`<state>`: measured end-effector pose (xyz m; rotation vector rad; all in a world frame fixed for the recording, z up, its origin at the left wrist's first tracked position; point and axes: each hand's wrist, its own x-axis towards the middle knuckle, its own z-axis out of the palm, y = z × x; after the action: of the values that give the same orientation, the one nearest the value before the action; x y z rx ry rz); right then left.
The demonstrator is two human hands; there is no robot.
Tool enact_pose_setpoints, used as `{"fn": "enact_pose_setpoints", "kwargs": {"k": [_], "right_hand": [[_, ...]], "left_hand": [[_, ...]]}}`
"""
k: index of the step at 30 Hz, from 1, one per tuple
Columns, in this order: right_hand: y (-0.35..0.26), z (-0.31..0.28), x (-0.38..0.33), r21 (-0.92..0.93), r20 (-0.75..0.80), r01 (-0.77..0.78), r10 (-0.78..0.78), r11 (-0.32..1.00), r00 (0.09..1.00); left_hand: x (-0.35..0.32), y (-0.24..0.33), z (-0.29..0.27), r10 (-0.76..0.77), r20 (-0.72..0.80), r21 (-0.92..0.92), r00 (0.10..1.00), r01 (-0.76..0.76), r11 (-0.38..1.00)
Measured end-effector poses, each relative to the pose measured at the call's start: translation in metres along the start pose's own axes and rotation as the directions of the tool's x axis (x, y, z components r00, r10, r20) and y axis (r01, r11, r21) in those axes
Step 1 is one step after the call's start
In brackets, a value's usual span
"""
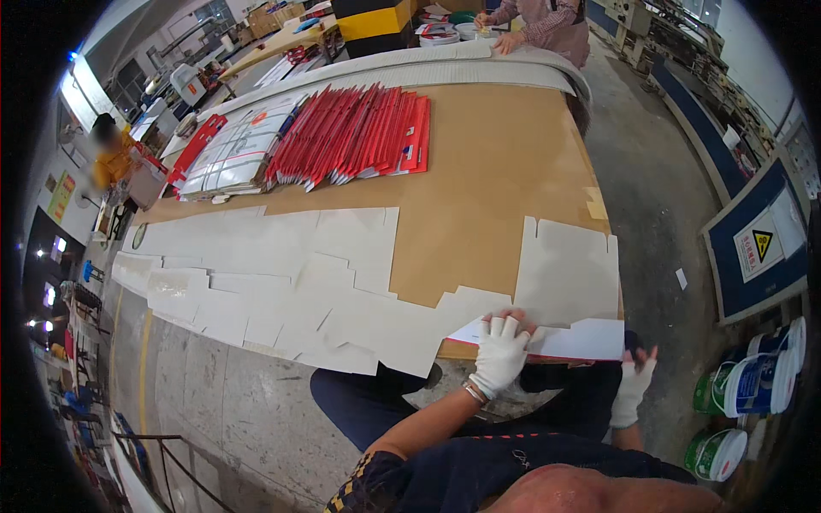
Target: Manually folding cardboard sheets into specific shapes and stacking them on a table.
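At the counter's [513, 171] near edge, left hand [499, 352] presses flat, fingers together, on a white sheet [564, 340]; right hand [634, 386] spread below it, holding nothing.

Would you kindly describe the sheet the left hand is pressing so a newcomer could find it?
On the long brown table, go to the near right edge. The white card sheet under the gloved left hand lies there. Unlike its flat neighbours, it is folded and overhangs the edge, showing a thin red line.

A flat white die-cut carton blank with a thin red edge [571, 340] lies at the lower right of the frame, overhanging the near edge of the brown worktable [479, 188].
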<state>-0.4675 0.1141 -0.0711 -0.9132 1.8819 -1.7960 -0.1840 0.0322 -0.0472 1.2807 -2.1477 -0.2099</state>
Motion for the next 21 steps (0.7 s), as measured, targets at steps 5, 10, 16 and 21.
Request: {"fn": "enact_pose_setpoints", "kwargs": {"k": [5, 10, 16, 21], "right_hand": [[-0.038, 0.020, -0.071, 0.001, 0.588, -0.727, 0.587, 0.687, 0.556], [0.000, 0.073, -0.086, 0.176, 0.547, -0.480, 0.319, 0.860, 0.774], [-0.050, 0.056, -0.019, -0.322, 0.395, -0.002, 0.137, 0.947, 0.909], [-0.068, 0.091, -0.003, -0.204, 0.764, 0.910, -0.522, 0.361, 0.379]], "left_hand": [[0.000, 0.025, 0.007, 0.110, 0.309, 0.017, 0.944, -0.122, 0.992], [-0.007, 0.038, 0.038, 0.358, 0.320, 0.027, 0.877, -0.386, 0.922], [-0.003, 0.029, -0.005, 0.236, 0.401, -0.048, 0.885, -0.237, 0.970], [0.009, 0.032, -0.005, 0.223, 0.541, -0.090, 0.811, -0.207, 0.974]]}}
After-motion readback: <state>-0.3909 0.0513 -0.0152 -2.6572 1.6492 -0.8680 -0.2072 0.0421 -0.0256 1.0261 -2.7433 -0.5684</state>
